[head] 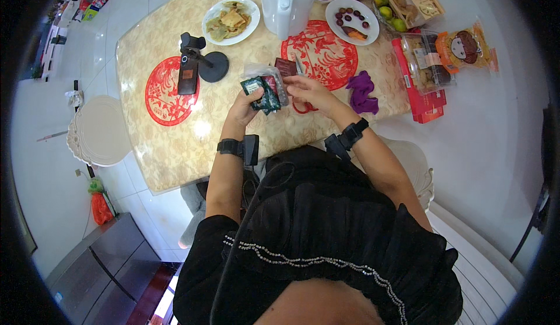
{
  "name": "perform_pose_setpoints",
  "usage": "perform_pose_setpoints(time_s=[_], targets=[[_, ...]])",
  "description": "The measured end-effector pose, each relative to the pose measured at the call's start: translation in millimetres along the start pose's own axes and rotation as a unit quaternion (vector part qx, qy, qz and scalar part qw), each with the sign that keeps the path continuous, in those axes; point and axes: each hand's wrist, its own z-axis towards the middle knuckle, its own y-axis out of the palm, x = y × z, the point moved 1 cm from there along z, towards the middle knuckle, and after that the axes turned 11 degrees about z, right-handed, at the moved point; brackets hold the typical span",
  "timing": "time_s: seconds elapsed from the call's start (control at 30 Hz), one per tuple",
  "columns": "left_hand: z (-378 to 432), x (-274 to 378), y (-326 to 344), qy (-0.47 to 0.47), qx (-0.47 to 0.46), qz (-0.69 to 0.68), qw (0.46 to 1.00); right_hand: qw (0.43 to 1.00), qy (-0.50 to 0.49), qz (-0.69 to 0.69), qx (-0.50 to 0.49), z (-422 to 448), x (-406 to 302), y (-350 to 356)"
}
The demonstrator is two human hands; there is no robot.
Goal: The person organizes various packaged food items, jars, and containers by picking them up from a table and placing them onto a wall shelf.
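Several small dark green sachets (267,99) are pinched under the thumb of my left hand (245,108). A clear plastic bag (262,69) sits behind and against the sachets, with a dark reddish packet showing between. My right hand (316,95) is at the bag's right side with its fingers bent; whether they grip its edge is hidden. Just beyond these fingers lies a dark red packet (285,66). Scissors with red handles (302,106) lie partly under my right hand, a blade pointing away from me. To the right is a crumpled purple cloth (362,92).
A black stand (214,67) with a phone (188,78) is at the left. Farther back are a plate of food (209,35), a white kettle (271,10) and a plate with dark round fruit (369,23). Packaged snacks (464,49) and a red box (409,76) line the right edge.
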Motion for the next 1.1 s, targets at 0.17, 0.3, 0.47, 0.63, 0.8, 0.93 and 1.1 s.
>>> perform_pose_setpoints(time_s=[0.17, 0.3, 0.47, 0.63, 0.8, 0.93, 1.1], targets=[[-6.1, -19.9, -32.4, -0.030, 0.094, -0.012, 0.995, 0.991, 0.009, -0.116, 0.067, 27.1, 28.0, -26.3], [-9.8, -37.6, -60.6, -0.095, 0.138, 0.020, 0.986, 0.964, 0.000, -0.244, 0.103, 46.0, 39.0, -37.7], [-11.5, -43.5, -65.0, -0.051, 0.110, 0.005, 0.993, 0.890, -0.103, -0.427, 0.123, 69.9, 26.5, -30.8], [-13.3, -32.3, -63.4, -0.035, 0.131, 0.037, 0.990, 0.778, -0.092, -0.614, 0.099, 79.9, -10.4, -1.6], [-5.6, -29.7, -67.6, -0.053, 0.133, 0.034, 0.989, 0.760, -0.016, -0.646, 0.072, 93.6, -13.2, 6.1], [6.8, -40.2, -68.3, -0.049, 0.170, 0.056, 0.983, 0.759, 0.002, -0.645, 0.089, 100.3, 3.0, -4.0], [12.5, -42.9, -66.9, -0.054, 0.215, 0.117, 0.968, 0.783, -0.023, -0.614, 0.097, 107.4, 13.2, -22.4]])
